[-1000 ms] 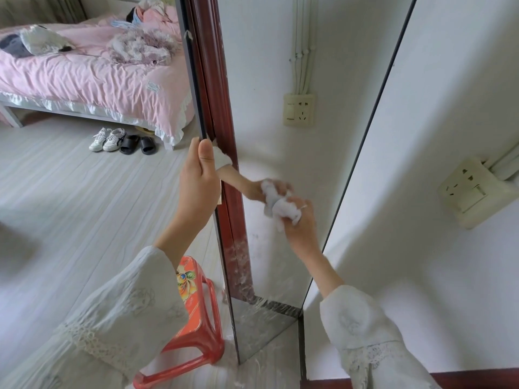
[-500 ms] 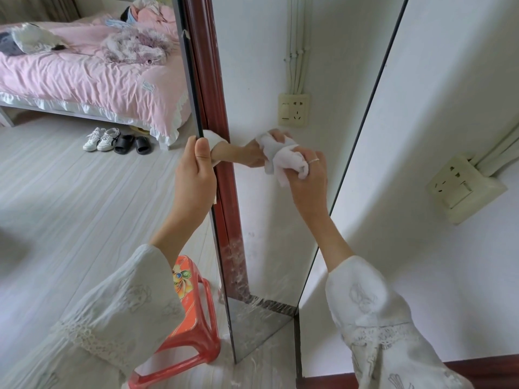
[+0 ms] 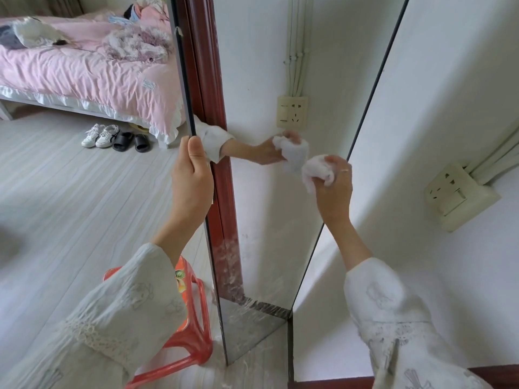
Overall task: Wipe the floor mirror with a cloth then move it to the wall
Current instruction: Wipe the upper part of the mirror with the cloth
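Note:
The tall floor mirror (image 3: 269, 226) stands upright in the middle of the head view, its thin dark frame running from the top to the floor. My left hand (image 3: 192, 178) grips its left edge at mid-height. My right hand (image 3: 334, 186) holds a crumpled white cloth (image 3: 316, 168) pressed against the glass near the right edge. The glass reflects the hand, the cloth, a red door frame and a wall socket. The lower glass looks smeared and dusty.
A white wall (image 3: 435, 122) with a socket (image 3: 460, 196) stands right of the mirror. A red plastic stool (image 3: 191, 327) sits at the mirror's lower left. A pink bed (image 3: 84, 74) and several shoes (image 3: 115, 137) lie beyond on the pale wooden floor (image 3: 70, 206).
My right hand has carried the cloth up the glass and then across to the right and slightly down. My left hand has kept its grip on the mirror's edge.

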Tool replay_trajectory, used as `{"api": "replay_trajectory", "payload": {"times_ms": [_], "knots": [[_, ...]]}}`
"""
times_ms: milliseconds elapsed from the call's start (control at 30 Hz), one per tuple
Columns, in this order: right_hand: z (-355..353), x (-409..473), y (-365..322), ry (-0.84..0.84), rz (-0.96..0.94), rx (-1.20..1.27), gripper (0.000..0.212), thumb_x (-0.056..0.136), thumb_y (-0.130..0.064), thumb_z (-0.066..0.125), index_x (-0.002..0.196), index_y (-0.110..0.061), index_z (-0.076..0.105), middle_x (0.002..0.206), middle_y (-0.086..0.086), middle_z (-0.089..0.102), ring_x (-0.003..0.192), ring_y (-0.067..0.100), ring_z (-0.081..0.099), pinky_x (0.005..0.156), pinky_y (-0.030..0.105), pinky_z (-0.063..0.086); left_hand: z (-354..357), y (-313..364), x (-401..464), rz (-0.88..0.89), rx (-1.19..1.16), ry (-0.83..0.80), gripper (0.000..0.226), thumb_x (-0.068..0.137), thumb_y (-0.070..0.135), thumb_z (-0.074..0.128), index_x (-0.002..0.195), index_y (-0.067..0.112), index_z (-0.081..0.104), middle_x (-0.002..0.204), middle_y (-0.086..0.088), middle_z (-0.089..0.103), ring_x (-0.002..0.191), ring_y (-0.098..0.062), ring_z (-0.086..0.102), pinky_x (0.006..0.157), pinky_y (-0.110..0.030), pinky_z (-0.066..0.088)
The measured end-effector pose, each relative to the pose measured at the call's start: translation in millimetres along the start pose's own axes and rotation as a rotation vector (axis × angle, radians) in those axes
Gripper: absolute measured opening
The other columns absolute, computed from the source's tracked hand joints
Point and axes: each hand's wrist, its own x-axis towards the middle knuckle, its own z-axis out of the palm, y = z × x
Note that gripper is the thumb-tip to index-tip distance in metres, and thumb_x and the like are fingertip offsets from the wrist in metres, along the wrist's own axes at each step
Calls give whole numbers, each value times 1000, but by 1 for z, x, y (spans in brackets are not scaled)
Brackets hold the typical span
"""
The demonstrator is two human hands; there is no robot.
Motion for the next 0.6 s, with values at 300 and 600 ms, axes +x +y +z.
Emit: {"api": "replay_trajectory", "payload": {"times_ms": [300, 600], "knots": [[28, -19, 34, 7, 131, 45, 49, 69, -40, 45, 97, -2, 59, 95, 14, 63, 86, 26, 60, 70, 25, 41, 12, -1, -4, -65, -48, 109, 32, 101, 28, 20, 73, 38, 32, 73, 19, 37, 63, 18, 42, 66, -1, 36], [19, -39, 71, -54, 252, -102, 30, 83, -14, 50, 110, -4, 60, 108, 16, 64, 99, 31, 59, 68, 16, 31, 14, -7, -1, -53, 0, 158, 36, 101, 25, 20, 66, 25, 30, 64, 10, 31, 55, 6, 36, 60, -9, 33]]}}
